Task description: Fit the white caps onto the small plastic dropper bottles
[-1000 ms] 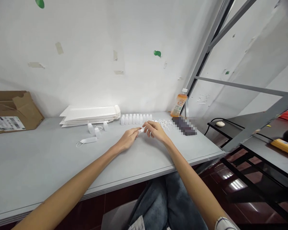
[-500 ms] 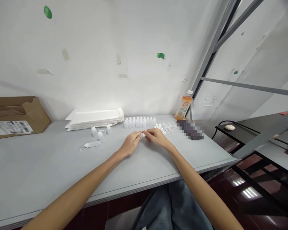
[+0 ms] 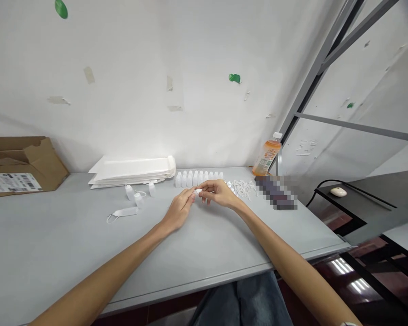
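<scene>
Small white piece (image 3: 199, 191) pinched just in front of the bottle row (image 3: 193, 179)

A long grey table (image 3: 54, 235) runs along a white wall (image 3: 122, 54) patched with scraps of tape. The bottle row is a tight line of small white plastic bottles standing upright near the back edge, and everything else sits around it. Left of the row lies a stack of white paper bags (image 3: 132, 167), and farther left, at the back edge, a flattened cardboard box (image 3: 20, 156) with a printed label. In front of the stack, still left of the row, are a few loose white bottles (image 3: 139, 200) and a white strap (image 3: 122, 213) with a thin loop. Right of the row, at the wall, stands an orange drink bottle (image 3: 267, 156), and a blurred dark block (image 3: 275, 192) sits near the table's right edge. A heap of small white bits (image 3: 243, 189) lies just right of the row.

The left hand (image 3: 180, 209) and right hand (image 3: 219, 192) are closed on the white piece from either side, their fingertips gripping it and hiding most of it. The right hand sits just beside the heap. Wide bare tabletop stretches left of the hands and down to the front edge, which both forearms cross
</scene>
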{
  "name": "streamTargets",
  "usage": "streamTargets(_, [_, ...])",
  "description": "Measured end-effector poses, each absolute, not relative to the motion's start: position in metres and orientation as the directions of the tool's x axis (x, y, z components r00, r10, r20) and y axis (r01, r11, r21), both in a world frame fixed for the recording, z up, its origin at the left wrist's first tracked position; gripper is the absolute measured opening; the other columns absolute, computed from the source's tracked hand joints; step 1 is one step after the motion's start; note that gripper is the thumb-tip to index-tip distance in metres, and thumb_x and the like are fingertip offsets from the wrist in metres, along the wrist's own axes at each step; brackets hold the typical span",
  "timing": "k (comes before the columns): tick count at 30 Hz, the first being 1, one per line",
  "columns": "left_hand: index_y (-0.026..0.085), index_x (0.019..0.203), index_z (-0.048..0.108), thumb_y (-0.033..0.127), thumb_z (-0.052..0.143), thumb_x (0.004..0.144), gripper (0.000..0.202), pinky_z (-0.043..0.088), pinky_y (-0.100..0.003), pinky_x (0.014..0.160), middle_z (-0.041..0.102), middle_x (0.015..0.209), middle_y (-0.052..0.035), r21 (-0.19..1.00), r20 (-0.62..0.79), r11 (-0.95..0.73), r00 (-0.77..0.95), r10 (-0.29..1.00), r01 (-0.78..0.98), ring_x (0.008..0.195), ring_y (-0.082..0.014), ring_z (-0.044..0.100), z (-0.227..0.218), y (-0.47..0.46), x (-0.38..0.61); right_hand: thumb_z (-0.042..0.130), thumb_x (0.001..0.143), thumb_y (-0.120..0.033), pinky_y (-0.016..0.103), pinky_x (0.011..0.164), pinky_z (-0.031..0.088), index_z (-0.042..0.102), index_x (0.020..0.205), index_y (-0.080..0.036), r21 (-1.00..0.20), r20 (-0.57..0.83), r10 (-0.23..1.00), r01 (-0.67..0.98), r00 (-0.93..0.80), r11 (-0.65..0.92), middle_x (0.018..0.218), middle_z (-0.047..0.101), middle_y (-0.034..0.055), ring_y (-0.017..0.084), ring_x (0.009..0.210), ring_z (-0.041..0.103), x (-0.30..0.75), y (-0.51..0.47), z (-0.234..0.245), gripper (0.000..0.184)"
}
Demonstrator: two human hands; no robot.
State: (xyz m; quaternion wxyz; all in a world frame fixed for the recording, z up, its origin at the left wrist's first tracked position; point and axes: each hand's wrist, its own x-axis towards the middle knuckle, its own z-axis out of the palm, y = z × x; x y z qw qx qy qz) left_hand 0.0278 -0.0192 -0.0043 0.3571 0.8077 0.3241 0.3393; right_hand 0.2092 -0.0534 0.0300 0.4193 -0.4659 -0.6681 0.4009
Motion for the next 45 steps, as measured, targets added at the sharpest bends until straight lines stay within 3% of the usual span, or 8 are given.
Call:
streamTargets(4, [0.016,0.124,0.058,0.035,0.033,0.097,0.041,0.045,-0.034,0.082,0.062,0.093,-0.0069,0.766,0.302,-0.555,0.579,0.757,0.326,0.084,-0.0196,0.059,-0.006,-0.02,0.03,0.053,0.088,-0.038,0.025,0.051,0.039,0.062,0.078,-0.015,-0.841,0.205,0.962,0.471,-0.182,0.268,0.055,0.054,-0.0017,0.011,0.049,0.049,0.209,-0.059,0.025,0.027])
streamTargets(9, [0.019,0.109,0.062,0.032,0.03,0.098,0.036,0.043,-0.031,0.074,0.056,0.084,-0.0041,0.679,0.329,-0.646,0.641,0.693,0.35,0.076,-0.0176,0.055,-0.003,-0.025,0.032,0.04,0.095,-0.04,0.025,0.055,0.032,0.044,0.062,-0.018,-0.71,0.258,0.955,0.642,-0.147,0.291,0.053,0.045,-0.0036,0.01,0.052,0.039,0.207,-0.063,0.016,0.04])
streamTargets(12, [0.018,0.099,0.062,0.032,0.031,0.098,0.034,0.042,-0.029,0.072,0.055,0.08,-0.0028,0.67,0.329,-0.657,0.654,0.681,0.347,0.071,-0.0162,0.053,-0.003,-0.025,0.032,0.037,0.096,-0.045,0.025,0.054,0.032,0.039,0.059,-0.019,-0.753,0.207,0.969,0.61,-0.136,0.247,0.052,0.043,-0.0036,0.01,0.051,0.039,0.208,-0.06,0.011,0.045])
streamTargets(21, [0.018,0.1,0.066,0.037,0.034,0.097,0.037,0.042,-0.027,0.072,0.059,0.08,-0.0028,0.752,0.308,-0.592,0.641,0.703,0.289,0.075,-0.0159,0.054,-0.001,-0.021,0.032,0.053,0.087,-0.053,0.025,0.051,0.036,0.051,0.069,-0.018,-0.904,0.152,0.982,0.386,-0.114,0.184,0.053,0.05,-0.0038,0.011,0.046,0.048,0.208,-0.061,0.017,0.039])
streamTargets(27, [0.018,0.087,0.064,0.04,0.033,0.097,0.04,0.041,-0.026,0.068,0.058,0.076,-0.0016,0.723,0.275,-0.606,0.667,0.692,0.331,0.069,-0.0149,0.052,0.003,-0.026,0.027,0.043,0.092,-0.047,0.025,0.053,0.032,0.048,0.061,-0.019,-0.852,0.114,0.984,0.496,-0.137,0.168,0.047,0.045,-0.0037,0.011,0.049,0.041,0.206,-0.061,0.011,0.043])
streamTargets(32, [0.017,0.084,0.065,0.044,0.035,0.096,0.042,0.041,-0.026,0.065,0.058,0.077,-0.0022,0.752,0.259,-0.571,0.649,0.715,0.328,0.067,-0.014,0.05,0.004,-0.026,0.024,0.04,0.092,-0.053,0.025,0.053,0.031,0.048,0.061,-0.019,-0.847,0.127,0.988,0.509,-0.089,0.155,0.049,0.043,-0.0031,0.011,0.051,0.04,0.203,-0.061,0.006,0.048])
streamTargets(39, [0.016,0.115,0.067,0.045,0.041,0.094,0.044,0.046,-0.03,0.077,0.066,0.092,-0.0068,0.866,0.212,-0.453,0.665,0.716,0.211,0.081,-0.0172,0.057,0.002,-0.023,0.022,0.043,0.092,-0.048,0.025,0.056,0.034,0.054,0.068,-0.018,-0.859,0.136,0.984,0.481,-0.118,0.177,0.051,0.046,-0.0035,0.012,0.051,0.043,0.203,-0.064,0.008,0.04])
streamTargets(45, [0.018,0.115,0.068,0.044,0.043,0.094,0.042,0.046,-0.029,0.074,0.064,0.091,-0.0066,0.844,0.237,-0.492,0.674,0.7,0.213,0.08,-0.0169,0.055,0.001,-0.025,0.02,0.041,0.093,-0.045,0.025,0.055,0.033,0.042,0.057,-0.019,-0.881,0.107,0.982,0.442,-0.157,0.167,0.046,0.042,-0.0035,0.011,0.048,0.039,0.202,-0.063,0.006,0.044])
